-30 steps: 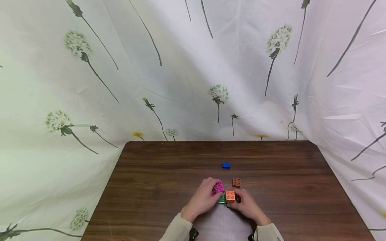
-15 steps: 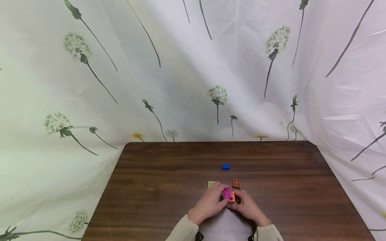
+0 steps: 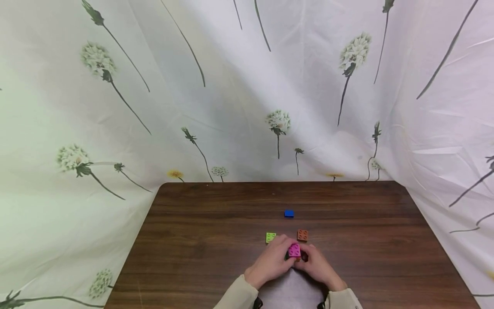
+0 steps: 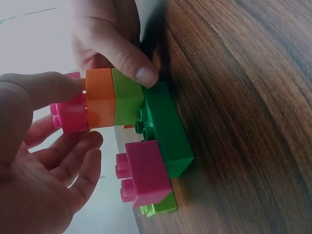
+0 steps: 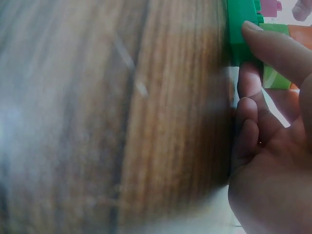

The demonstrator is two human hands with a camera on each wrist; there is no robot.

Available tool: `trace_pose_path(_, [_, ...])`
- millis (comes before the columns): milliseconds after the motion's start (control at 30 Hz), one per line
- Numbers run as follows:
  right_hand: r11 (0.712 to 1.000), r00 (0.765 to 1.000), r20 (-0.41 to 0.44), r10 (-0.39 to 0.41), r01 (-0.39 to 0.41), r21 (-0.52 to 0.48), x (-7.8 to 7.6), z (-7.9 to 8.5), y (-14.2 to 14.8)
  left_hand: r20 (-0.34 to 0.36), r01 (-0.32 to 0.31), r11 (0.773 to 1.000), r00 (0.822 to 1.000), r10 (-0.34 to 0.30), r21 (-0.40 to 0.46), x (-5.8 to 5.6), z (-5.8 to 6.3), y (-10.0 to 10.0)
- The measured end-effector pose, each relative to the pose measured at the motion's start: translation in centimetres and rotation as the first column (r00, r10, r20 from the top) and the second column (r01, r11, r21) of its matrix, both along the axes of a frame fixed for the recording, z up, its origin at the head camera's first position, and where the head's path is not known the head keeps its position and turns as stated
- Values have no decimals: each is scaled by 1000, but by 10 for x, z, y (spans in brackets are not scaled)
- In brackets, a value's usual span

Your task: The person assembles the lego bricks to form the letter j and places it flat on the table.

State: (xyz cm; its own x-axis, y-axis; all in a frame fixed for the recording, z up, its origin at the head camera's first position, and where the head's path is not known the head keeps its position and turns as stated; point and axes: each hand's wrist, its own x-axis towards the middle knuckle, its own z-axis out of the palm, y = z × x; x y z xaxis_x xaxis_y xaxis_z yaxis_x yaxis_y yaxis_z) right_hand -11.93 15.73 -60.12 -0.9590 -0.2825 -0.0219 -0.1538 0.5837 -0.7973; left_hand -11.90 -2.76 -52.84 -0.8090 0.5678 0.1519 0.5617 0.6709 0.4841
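Note:
My left hand point(image 3: 273, 262) pinches a pink toy building brick point(image 3: 294, 249) at the top of a stack. In the left wrist view, an orange brick point(image 4: 100, 100) lies directly under it, then a lime brick point(image 4: 127, 97), then a long green base brick point(image 4: 170, 136). A second pink brick point(image 4: 151, 170) sits toward the other end of that base. My right hand point(image 3: 318, 267) grips the bottom of the stack from the right. In the right wrist view its thumb point(image 5: 270, 46) presses where the green base meets the lime brick.
Beyond the hands, a separate lime brick point(image 3: 271, 237) and a brown brick point(image 3: 302, 235) lie on the dark wooden table point(image 3: 200, 257). Farther back is a small blue brick point(image 3: 289, 213). A white flower-printed cloth point(image 3: 239, 107) hangs behind the table and at its sides.
My left hand has carried the pink brick rightward onto the orange brick. The separate lime brick, hidden behind that hand before, now shows. My right hand has stayed in place.

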Motion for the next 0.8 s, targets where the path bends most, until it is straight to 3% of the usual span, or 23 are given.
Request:
trace_pose_path(200, [1000,1000,-26,9,-9,-9,0,-1,0,-66,7,1000,998,-9,-25,-2,-1,1])
trace_pose_path(567, [1000,1000,29,10,-10,-12,-1,-2,1,-144,36,993,988,-52,-109,-5,4,4])
trace_pose_path(800, [1000,999,36,17,-16,-18,-1,-2,1,-168,40,992,984,-60,-119,-6,4,3])
